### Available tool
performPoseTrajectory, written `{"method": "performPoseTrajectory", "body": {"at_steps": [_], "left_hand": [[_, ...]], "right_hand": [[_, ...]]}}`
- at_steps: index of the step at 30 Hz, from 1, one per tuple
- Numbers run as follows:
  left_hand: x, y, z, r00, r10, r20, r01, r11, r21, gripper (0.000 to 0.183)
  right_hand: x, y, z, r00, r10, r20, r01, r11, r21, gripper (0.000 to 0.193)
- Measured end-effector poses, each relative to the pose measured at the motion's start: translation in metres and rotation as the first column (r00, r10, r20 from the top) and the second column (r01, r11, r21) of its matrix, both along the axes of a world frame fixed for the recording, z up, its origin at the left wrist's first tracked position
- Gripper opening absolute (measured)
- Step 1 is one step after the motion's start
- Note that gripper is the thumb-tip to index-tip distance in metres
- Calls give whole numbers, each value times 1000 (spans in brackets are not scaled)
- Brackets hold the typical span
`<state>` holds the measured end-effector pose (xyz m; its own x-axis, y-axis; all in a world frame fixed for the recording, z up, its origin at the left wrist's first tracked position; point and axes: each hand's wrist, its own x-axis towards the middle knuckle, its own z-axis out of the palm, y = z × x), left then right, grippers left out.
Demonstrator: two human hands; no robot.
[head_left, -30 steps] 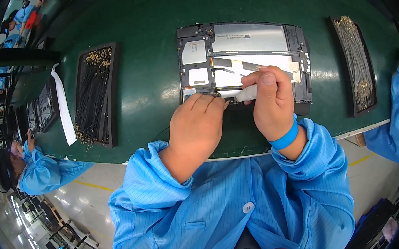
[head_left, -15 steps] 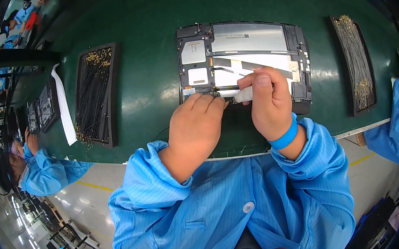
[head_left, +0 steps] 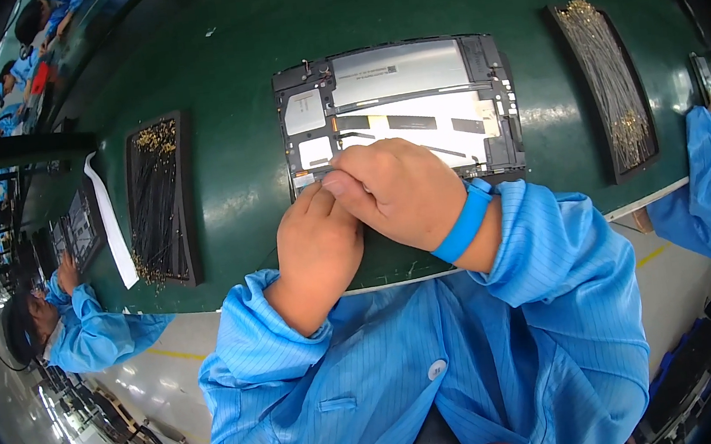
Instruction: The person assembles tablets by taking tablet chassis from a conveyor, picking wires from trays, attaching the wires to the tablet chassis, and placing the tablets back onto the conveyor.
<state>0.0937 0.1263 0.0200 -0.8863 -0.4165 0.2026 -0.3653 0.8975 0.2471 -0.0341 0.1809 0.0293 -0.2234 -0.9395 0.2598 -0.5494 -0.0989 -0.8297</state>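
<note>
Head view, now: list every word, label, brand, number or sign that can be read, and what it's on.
No text can be read.
Silver panel in the opened flat device: a line of print and a dark square code, too small to read.
Pale label at the device's lower left: too small to read.

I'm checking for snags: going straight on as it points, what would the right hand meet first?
The right hand would probably meet the open device's left section first, though depth is unclear.

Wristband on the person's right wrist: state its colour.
The wristband is bright blue; it shows best in the current head view.
</note>
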Motion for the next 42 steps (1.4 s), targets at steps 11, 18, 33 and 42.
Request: {"method": "performPoseTrajectory", "body": {"at_steps": [11,18,33,42], "left_hand": [[-9,2,-3,993,36,-115,-37,999,-1,5],[-8,3,-3,991,39,-126,-42,999,-25,4],[-4,0,1,999,5,-34,-7,998,-58,11],[-7,-2,2,999,-21,-31,20,999,-36,14]], "right_hand": [[2,11,-16,707,-308,636,399,917,1,32],[5,17,-29,725,-356,589,486,871,-72,30],[7,17,-31,812,-344,472,436,894,-99,28],[2,14,-28,834,-359,419,427,901,-78,22]]}}
